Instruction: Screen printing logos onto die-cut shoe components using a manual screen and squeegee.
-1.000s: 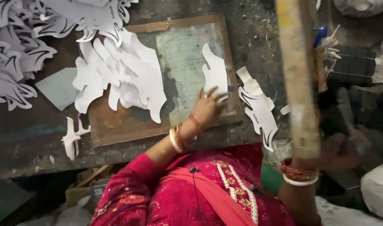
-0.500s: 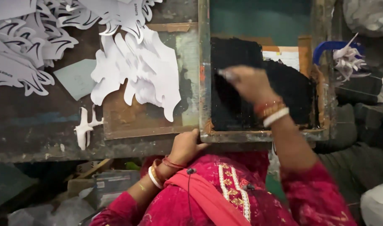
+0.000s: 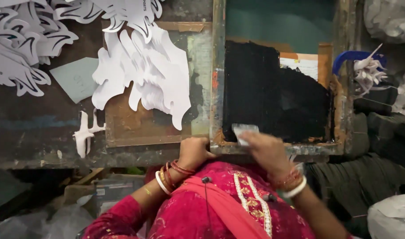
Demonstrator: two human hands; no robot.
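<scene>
- The right hand [image 3: 268, 150] is at the near edge of the printing frame [image 3: 218, 88], the side closest to the person. Its grip is closed around a small pale scraper [image 3: 244, 132].
- The scraper sticks out past the fingers, up and a little to the left. Its tip rests right at the bottom of the black ink patch [image 3: 273, 93].
- The black ink patch lies straight ahead of the right hand, away from the body. It runs longer from near to far than from side to side.
- So the ink is all on the far side of the scraper. Nothing of it shows on the near side, where the hand is.
- The right hand looks a bit blurry, so I cannot tell how hard it presses.
- The left hand [image 3: 194, 152] sits at the frame's near left corner. Its grip is curled over the wooden edge, touching it, holding nothing loose.
- The right hand is the one closer to the ink. The left hand is just beside it, off the ink.
- To the left of the frame, a pile of white cut-out shapes [image 3: 145, 75] lies on a brown board [image 3: 123, 128] on the desk [image 3: 30, 132].
- More white cut-outs with black lines [image 3: 21, 48] lie at the far left, well apart from both hands.
- One small white cut-out [image 3: 85, 135] lies alone near the desk's front edge.
</scene>
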